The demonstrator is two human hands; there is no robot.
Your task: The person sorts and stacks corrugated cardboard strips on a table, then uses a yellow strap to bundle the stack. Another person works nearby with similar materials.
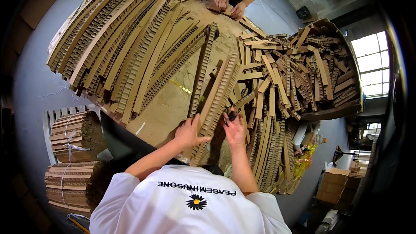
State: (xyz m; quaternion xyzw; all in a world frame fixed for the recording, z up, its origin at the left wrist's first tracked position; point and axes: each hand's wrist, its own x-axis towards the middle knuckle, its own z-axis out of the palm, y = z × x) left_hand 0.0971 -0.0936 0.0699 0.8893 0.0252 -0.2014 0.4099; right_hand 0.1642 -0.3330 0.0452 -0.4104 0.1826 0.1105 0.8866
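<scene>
My left hand (189, 131) lies against the lower part of a long honeycomb cardboard strip (219, 93), thumb stretched across it and fingers along its left side. On the strip's right side, my right hand (235, 131) has its fingers curled around a small black object (232, 115), whose kind I cannot make out. Another narrow honeycomb strip (203, 76) stands on edge to the left, running away from me. Long cardboard strips (117, 39) fill the left of the worktable (162, 115) in slanting rows. Beside my right forearm, more strips (266, 147) lie side by side.
Short cardboard pieces (281, 73) heap up on the right, spilling from a large carton (357, 78). Across the table a co-worker's hands (229, 6) handle a strip. Tied strip bundles (71, 182) stand at lower left; a brown box (333, 184) sits at lower right.
</scene>
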